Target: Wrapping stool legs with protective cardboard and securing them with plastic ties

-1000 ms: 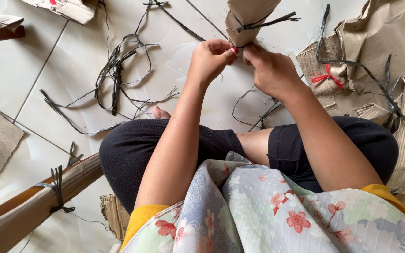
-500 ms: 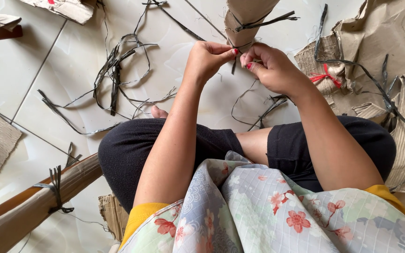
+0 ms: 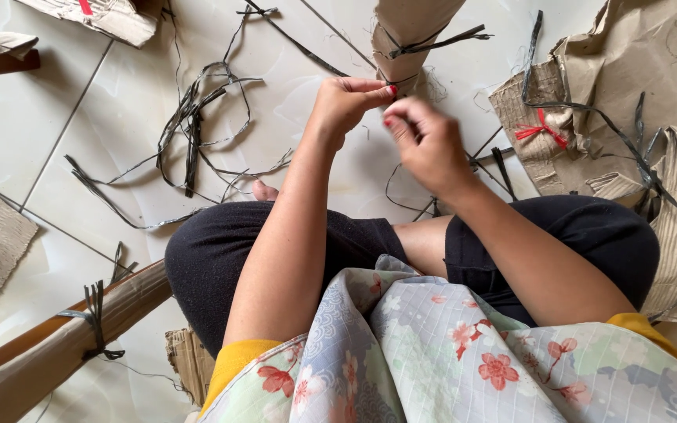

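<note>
Tying up the paper-wrapped pole [image 3: 410, 35]
One black strap [image 3: 440, 41] is holding already; left hand [image 3: 346, 102] and right hand [image 3: 425, 141] are pinching the lower one.

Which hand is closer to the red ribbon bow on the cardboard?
Right. The right hand is just left of the red ribbon bow, apart from it. The left hand is farther left, fingertips pinched by the paper-wrapped post.

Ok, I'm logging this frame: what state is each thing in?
Paper-wrapped post: upright, tied with dark straps.
Left hand: fingers pinched at the post's lower strap.
Right hand: fingers curled, beside the left.
Loose straps: tangled on the tiles.
Cardboard pile: torn, crumpled.
</note>
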